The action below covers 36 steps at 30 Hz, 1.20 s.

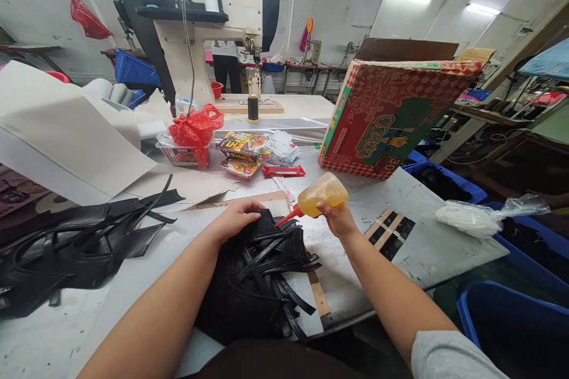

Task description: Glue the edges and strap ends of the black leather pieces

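Right hand (340, 219) grips a yellow squeeze bottle (328, 190), red nozzle (291, 215) toward eight o'clock; left hand (235, 218) holds black strappy pieces (267, 249).

Right sleeve (451, 356): pale grey cloth, softly creased, ending near the elbow
Forearms (178, 290): bare, tapering towards the wrists
Left hand (235, 220): bare
Right hand (340, 220): bare
Lower garment edge (267, 362): brownish black, plain, rounded outline

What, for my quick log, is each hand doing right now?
Left hand: closed on the edge of the black, leather-like strappy pieces.
Right hand: closed around the translucent, yellowish plastic squeeze bottle with a red nozzle.
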Tool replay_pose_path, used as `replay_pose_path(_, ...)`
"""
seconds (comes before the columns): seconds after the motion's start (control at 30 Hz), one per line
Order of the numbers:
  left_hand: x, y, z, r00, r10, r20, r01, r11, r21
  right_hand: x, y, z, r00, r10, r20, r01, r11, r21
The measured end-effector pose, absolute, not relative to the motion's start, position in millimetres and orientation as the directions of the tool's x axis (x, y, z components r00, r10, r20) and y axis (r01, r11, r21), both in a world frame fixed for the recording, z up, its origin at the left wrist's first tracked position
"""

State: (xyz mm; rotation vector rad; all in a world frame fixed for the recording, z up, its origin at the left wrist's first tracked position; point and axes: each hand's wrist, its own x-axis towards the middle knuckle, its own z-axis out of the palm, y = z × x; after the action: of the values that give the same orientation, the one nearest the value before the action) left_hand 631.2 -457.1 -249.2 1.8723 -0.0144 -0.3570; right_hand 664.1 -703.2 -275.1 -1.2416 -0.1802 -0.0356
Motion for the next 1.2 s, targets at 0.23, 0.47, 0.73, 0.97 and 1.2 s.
replay_pose_path(0.23,629,-458,-244,0.951,-0.148,-0.273,0.232,-0.247,0.941,661,-711,-275,0.986,0.106,0.127,0.088,0.315,-0.945)
replay_pose_path(0.47,628,-458,-242,0.945,-0.146,-0.294,0.27,-0.161,0.949,660,-719,-280,0.98,0.133,0.148,0.107,0.274,-0.956)
replay_pose_path(0.73,628,-457,-243,0.946,-0.143,-0.292,0.274,-0.132,0.953,658,-729,-286,0.982,0.09,0.167,0.128,0.339,-0.932)
replay_pose_path(0.97,626,-450,-224,0.992,-0.04,-0.116,0.09,-0.406,0.91,624,-743,-277,0.999,-0.034,0.008,0.031,0.77,-0.637)
replay_pose_path(1.2,568,-389,-182,0.997,0.075,0.033,0.036,-0.759,0.65,569,-757,-301,0.97,0.101,-0.219,-0.173,0.925,-0.339)
